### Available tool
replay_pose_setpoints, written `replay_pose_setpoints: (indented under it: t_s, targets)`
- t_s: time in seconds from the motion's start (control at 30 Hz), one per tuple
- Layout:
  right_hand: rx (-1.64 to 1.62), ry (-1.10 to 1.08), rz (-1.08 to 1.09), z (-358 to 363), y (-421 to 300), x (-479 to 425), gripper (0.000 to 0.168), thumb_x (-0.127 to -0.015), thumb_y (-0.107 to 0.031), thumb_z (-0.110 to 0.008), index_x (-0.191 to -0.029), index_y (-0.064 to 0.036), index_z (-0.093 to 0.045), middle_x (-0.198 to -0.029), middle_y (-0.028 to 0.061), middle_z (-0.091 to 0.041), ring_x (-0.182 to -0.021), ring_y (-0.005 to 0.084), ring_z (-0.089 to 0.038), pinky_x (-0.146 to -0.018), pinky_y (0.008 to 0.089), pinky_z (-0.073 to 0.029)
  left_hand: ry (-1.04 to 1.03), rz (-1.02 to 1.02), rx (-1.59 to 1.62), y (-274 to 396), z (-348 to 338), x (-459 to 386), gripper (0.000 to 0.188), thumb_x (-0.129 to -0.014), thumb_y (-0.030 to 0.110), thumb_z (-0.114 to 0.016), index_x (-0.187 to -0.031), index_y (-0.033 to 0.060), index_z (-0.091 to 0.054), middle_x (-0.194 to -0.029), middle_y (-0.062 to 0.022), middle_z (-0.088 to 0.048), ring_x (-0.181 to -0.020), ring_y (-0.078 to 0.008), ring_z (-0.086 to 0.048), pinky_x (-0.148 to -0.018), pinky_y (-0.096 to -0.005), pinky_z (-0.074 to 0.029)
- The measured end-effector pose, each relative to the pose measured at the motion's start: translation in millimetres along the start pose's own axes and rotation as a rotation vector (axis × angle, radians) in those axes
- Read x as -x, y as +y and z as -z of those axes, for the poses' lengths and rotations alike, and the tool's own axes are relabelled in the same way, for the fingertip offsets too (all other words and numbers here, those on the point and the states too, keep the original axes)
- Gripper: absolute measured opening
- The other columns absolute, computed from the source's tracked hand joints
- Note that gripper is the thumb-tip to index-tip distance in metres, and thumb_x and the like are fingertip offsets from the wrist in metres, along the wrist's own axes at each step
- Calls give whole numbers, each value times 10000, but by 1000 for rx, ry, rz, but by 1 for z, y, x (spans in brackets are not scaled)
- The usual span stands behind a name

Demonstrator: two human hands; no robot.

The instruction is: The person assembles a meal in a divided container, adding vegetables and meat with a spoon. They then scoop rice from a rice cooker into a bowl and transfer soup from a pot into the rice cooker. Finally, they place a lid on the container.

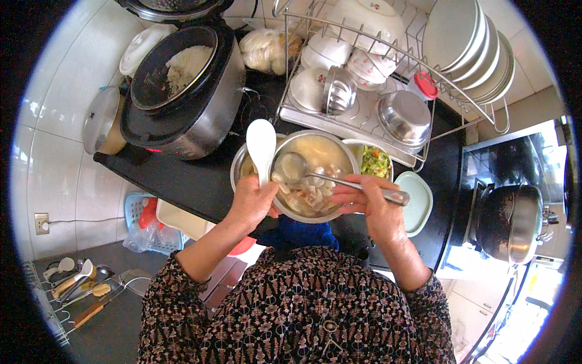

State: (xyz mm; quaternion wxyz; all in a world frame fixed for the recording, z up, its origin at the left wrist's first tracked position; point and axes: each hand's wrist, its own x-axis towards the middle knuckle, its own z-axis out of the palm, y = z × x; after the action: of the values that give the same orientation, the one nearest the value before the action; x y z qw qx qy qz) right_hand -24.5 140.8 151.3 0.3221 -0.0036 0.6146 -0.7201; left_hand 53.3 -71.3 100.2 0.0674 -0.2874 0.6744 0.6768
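My left hand (256,200) grips a white serving spoon (261,148) with its bowl end up. The same hand is against the left rim of a steel bowl (349,157); whether it also carries the bowl's weight I cannot tell. Inside are pale broth and pieces of what looks like meat (313,194). My right hand (370,200) has the handle of a metal ladle (291,167), whose head sits in the broth at the bowl's left side. Partly behind the bowl are a second steel bowl (236,166) and a dish of shredded green vegetables (375,163).
A rice cooker (213,104) with cooked rice (188,68) stands at the left. Behind is a wire dish rack (354,120) with bowls and plates (454,36). A pale green lid (414,204) lies on the black counter (182,179). A wok (504,223) is far right.
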Motion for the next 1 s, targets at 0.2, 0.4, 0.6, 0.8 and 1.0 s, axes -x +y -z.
replay_pose_setpoints:
  t_s: [0.2,0.4,0.6,0.8,1.0]
  targets:
    - [26,57,58,14,-11,8,408,-933,-280,-392,-1048,84,-534,-906,223,-623,-766,253,-655,-612,293,-542,1,-26,45,-3,0,-3,203,-837,105,-483,-855,-73,-579,-630,-98,-598,-429,-120,-542,-355,-218,-433]
    - [353,41,263,18,-48,28,330,-938,-174,-404,-1048,106,-539,-900,201,-627,-796,239,-652,-653,286,-544,-13,-19,10,5,-1,-1,231,-836,110,-470,-868,-99,-563,-651,-114,-598,-456,-129,-558,-363,-217,-444]
    - [1051,-181,651,22,-64,45,204,-781,25,-557,-983,56,-558,-800,177,-598,-718,297,-614,-619,323,-499,-20,-10,39,8,-3,3,242,-839,126,-465,-863,-90,-574,-660,-117,-607,-463,-123,-564,-373,-211,-460]
    - [1195,-264,685,15,-56,54,263,-759,8,-578,-1013,57,-528,-837,186,-589,-709,315,-605,-610,356,-507,-8,-24,28,3,-5,0,247,-840,127,-455,-858,-86,-579,-643,-117,-607,-448,-122,-559,-373,-214,-464]
    - [1057,-213,611,4,-51,54,190,-776,4,-560,-960,49,-543,-735,177,-565,-651,328,-589,-563,370,-480,-10,-34,39,0,-5,-2,237,-829,115,-452,-841,-82,-583,-623,-115,-602,-445,-123,-561,-376,-213,-467]
